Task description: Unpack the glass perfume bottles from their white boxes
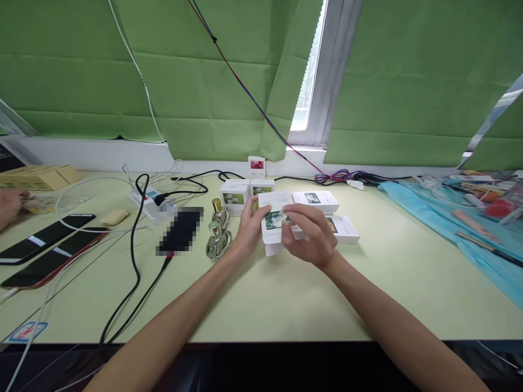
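Note:
A white box with a green and white flower picture [272, 219] is held above the table, a flap hanging at its near end. My left hand [250, 224] grips its left side. At the box's right side is my right hand [309, 233], thumb and fingers pinched together over the picture; whether anything small is between the fingertips cannot be made out. Two glass bottles with gold caps [218, 241] stand left of my left hand. Behind the held box are white boxes with flower pictures [234, 198], and two more lie to the right [315, 201], [345, 230].
A small box with a red picture [257, 167] stands at the back. Phones [49, 239], cables and a power strip [146, 204] lie on the left, near another person's hand [11, 207]. Blue sheeting with assorted items [457, 218] covers the right side.

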`<state>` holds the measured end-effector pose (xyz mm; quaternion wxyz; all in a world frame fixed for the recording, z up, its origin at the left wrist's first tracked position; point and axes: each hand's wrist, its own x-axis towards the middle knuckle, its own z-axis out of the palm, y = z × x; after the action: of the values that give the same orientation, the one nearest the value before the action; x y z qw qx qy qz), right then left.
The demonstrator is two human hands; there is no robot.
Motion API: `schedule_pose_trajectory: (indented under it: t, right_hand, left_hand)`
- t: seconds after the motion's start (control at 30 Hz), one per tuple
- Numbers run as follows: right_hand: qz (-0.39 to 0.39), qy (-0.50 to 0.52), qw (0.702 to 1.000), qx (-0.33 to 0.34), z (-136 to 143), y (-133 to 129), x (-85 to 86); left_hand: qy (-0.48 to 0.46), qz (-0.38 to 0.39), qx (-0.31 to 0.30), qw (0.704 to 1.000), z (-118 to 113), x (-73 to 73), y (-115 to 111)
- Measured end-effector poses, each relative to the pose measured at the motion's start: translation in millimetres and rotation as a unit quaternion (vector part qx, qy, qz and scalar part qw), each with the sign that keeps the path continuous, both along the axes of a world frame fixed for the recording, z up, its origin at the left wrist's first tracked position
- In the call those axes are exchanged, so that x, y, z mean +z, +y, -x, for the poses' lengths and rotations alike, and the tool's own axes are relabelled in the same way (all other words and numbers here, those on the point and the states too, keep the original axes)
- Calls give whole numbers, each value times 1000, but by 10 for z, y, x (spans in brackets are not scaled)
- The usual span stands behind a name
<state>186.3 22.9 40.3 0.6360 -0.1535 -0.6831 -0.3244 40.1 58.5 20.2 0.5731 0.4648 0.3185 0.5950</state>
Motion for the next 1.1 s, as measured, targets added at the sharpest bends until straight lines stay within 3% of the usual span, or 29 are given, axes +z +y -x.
schedule_pose_trajectory:
  t: [0.17, 0.27, 0.47, 0.8, 1.1]
  right_hand:
    - [28, 80, 996, -12, -35, 89, -19]
    - [96, 110, 989, -28, -59, 133, -54]
    - [268, 75, 957, -78, -58, 171, -124]
    - [386, 61, 914, -107, -119, 278, -221]
    - [524, -87, 846, -45, -136, 291, -293]
  left_hand:
    - [-51, 8, 115, 992, 21, 11, 67]
    - [-63, 13, 153, 986, 37, 22, 74]
    - [-66, 2, 186, 980, 36, 36, 60]
    - [-126, 14, 211, 969, 22, 139, 10]
    - [-77, -19, 227, 971, 19, 82, 32]
